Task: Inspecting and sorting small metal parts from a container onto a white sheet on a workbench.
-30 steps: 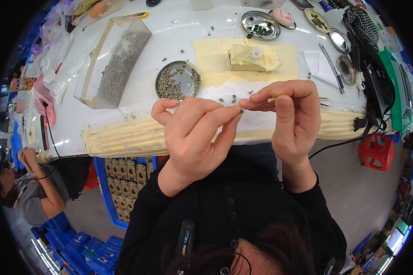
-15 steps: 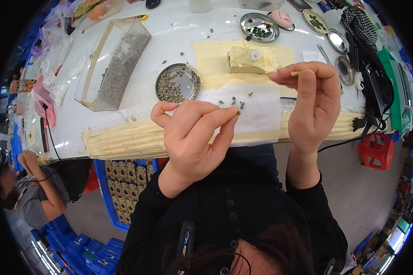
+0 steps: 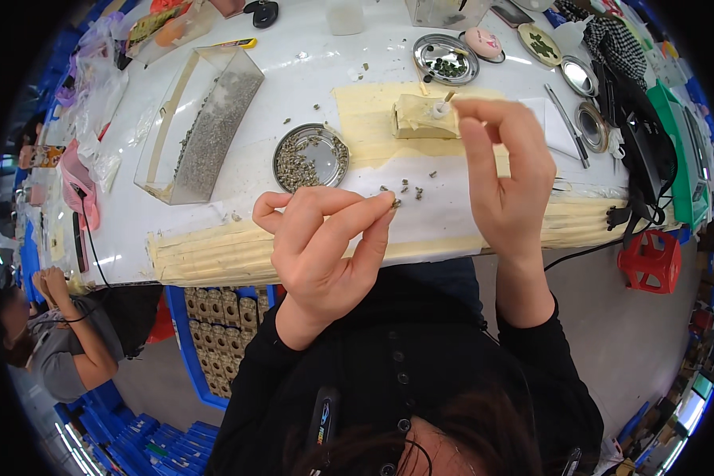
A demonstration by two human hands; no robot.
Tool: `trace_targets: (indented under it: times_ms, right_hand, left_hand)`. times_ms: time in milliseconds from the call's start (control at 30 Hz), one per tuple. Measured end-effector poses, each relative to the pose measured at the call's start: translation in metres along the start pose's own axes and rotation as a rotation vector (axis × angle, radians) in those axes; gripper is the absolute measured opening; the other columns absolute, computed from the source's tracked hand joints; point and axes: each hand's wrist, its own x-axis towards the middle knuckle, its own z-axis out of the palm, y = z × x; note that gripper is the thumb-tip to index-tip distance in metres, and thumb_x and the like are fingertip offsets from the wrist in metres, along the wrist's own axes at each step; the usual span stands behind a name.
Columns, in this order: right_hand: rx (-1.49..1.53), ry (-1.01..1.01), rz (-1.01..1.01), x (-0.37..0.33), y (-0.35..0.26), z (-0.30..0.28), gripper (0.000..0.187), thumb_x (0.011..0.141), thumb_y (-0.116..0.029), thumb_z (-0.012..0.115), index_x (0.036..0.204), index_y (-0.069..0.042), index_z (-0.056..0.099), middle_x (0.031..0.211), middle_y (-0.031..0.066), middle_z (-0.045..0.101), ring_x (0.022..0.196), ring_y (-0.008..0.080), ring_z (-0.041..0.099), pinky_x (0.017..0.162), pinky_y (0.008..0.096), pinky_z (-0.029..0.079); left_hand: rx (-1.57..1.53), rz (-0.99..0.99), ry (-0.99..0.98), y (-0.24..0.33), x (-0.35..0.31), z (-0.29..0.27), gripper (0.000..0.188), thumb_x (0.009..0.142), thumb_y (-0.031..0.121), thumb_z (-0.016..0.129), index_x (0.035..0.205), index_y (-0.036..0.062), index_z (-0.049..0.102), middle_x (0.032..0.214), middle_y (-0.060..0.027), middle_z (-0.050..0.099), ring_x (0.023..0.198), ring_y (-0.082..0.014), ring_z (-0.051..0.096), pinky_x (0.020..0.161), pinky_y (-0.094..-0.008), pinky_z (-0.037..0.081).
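Note:
My left hand [image 3: 325,246] pinches a small metal part [image 3: 396,204] between thumb and fingertips, above white paper [image 3: 440,226]. My right hand [image 3: 512,174] is closed on a thin stick [image 3: 450,97], mostly hidden by the fingers. The stick is by a small white cup [image 3: 439,110] on a tape-wrapped block [image 3: 408,127]; whether it touches the cup I cannot tell. Several loose metal parts [image 3: 419,193] lie on the paper between my hands. Behind my left hand, a round metal dish [image 3: 328,165] holds many similar parts.
A clear bin [image 3: 152,170] of tiny grey parts stands at the left. Farther back is a metal plate [image 3: 468,75] with dark green pieces. Tweezers [image 3: 567,127] lie at the right. Below the table edge sits a blue tray [image 3: 184,341] of metal blocks. Another person [image 3: 79,341] sits far left.
My right hand has moved left with the stick, to the white cup on the block. My left hand has shifted slightly left and nearer to me, still pinching the metal part.

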Motion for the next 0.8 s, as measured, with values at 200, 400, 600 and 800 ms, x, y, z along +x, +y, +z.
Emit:
trace_targets:
  times_ms: [200, 400, 600, 800]
  right_hand:
    - [0.818, -0.445, 0.467, -0.028, -0.022, -0.003, 0.008, 0.087, -0.003, 0.063, 0.092, 0.003, 0.063, 0.086, 0.0032, 0.062, 0.079, 0.01, 0.053, 0.073, 0.0248, 0.043]
    - [0.67, -0.389, 0.355, -0.031, -0.022, -0.001, 0.006, 0.085, -0.001, 0.066, 0.087, 0.001, 0.061, 0.082, 0.0021, 0.061, 0.077, 0.0095, 0.054, 0.072, 0.0235, 0.043]
    - [1.26, -0.396, 0.766, -0.033, -0.026, 0.001, 0.011, 0.089, -0.011, 0.067, 0.09, 0.0, 0.062, 0.08, 0.0008, 0.063, 0.075, 0.0061, 0.057, 0.067, 0.0198, 0.045]
    - [1.185, -0.471, 0.733, -0.038, -0.02, 0.005, 0.012, 0.093, -0.012, 0.063, 0.092, 0.0, 0.061, 0.084, 0.0016, 0.063, 0.079, 0.006, 0.058, 0.069, 0.0207, 0.046]
  left_hand:
    - [0.019, 0.025, -0.032, 0.003, 0.001, 0.0, 0.028, 0.065, -0.001, 0.077, 0.089, 0.0107, 0.072, 0.079, 0.0022, 0.063, 0.069, -0.0113, 0.055, 0.075, -0.0301, 0.028]
    - [0.098, 0.047, -0.034, 0.005, -0.002, 0.001, 0.029, 0.064, 0.001, 0.078, 0.09, 0.0122, 0.072, 0.079, 0.0039, 0.061, 0.07, -0.01, 0.055, 0.079, -0.0315, 0.026]
    - [-0.041, 0.035, -0.01, -0.001, -0.003, 0.005, 0.031, 0.064, 0.001, 0.077, 0.092, 0.0133, 0.072, 0.079, 0.0055, 0.061, 0.068, -0.0088, 0.055, 0.08, -0.0316, 0.025]
    - [0.117, 0.115, -0.007, 0.003, -0.004, 0.001, 0.027, 0.065, 0.004, 0.076, 0.09, 0.0133, 0.071, 0.078, 0.0054, 0.059, 0.066, -0.01, 0.055, 0.079, -0.0326, 0.025]
